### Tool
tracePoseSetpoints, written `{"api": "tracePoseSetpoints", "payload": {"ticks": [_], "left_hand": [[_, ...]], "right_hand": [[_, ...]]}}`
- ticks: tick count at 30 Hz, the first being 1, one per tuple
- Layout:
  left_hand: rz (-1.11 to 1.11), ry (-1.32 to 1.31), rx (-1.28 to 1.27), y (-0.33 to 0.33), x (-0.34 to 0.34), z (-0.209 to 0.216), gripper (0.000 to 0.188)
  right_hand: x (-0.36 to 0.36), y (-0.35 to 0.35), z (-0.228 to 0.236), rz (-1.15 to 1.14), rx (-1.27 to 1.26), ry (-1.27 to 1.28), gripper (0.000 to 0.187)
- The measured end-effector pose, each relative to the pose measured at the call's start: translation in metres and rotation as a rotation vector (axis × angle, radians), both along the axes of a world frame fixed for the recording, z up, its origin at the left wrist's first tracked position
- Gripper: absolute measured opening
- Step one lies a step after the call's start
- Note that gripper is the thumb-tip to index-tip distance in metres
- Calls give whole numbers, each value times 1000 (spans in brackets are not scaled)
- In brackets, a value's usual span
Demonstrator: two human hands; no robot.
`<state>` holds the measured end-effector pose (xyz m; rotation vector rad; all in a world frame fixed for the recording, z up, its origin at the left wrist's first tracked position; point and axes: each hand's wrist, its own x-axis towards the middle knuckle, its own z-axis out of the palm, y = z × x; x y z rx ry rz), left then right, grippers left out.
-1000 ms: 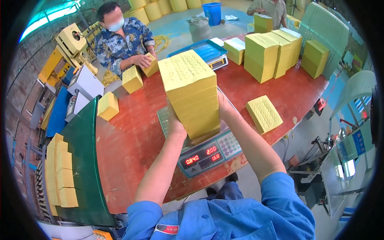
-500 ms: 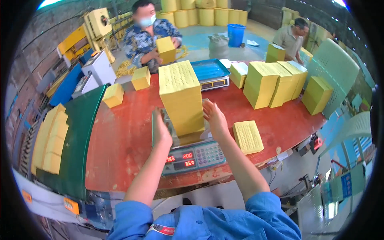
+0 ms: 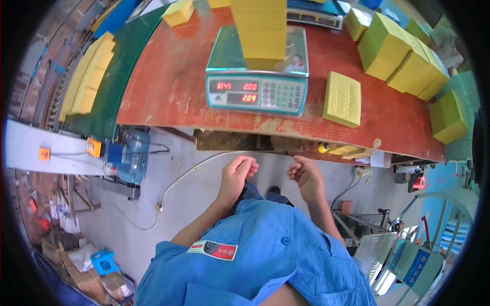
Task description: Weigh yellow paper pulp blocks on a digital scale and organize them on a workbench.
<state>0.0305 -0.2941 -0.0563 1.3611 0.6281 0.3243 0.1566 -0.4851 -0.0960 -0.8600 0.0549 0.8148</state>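
Observation:
My left hand (image 3: 237,176) and my right hand (image 3: 307,177) are in front of my body, below the table's front edge. They are apart from each other, fingers curled in, with nothing visible in either. On the teal electronic scale (image 3: 219,99) a tall stack of yellow paper (image 3: 261,35) stands upright; its top runs out of the picture. The scale's red digits are lit. A lower yellow paper stack (image 3: 342,99) lies to its right, near the table edge.
The red table (image 3: 163,97) carries several yellow stacks (image 3: 390,48) at the right and a second scale (image 3: 316,19) at the back. More yellow paper (image 3: 89,76) rests on the green surface at left. A cable (image 3: 171,186) crosses the floor; a metal chair (image 3: 418,270) stands right.
My hands have come away from the tall paper stack and drawn back toward my body, fingers curling. The stack stays on the scale, whose digits changed. My view has tilted downward.

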Motion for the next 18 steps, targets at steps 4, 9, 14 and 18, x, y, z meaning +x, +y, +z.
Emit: {"api": "tracePoseSetpoints", "payload": {"ticks": [4, 9, 14, 18], "left_hand": [[19, -10, 30, 0, -11, -7, 21], [50, 69, -16, -17, -33, -15, 21], [-3, 87, -19, -26, -40, -17, 21], [-34, 87, -5, -30, -34, -17, 21]], "right_hand": [[9, -7, 1, 39, -2, -33, 30], [-18, -5, -25, 85, 21, 92, 31], [-35, 5, -15, 137, -6, 148, 29], [-35, 7, -16, 157, -7, 152, 29]]}}
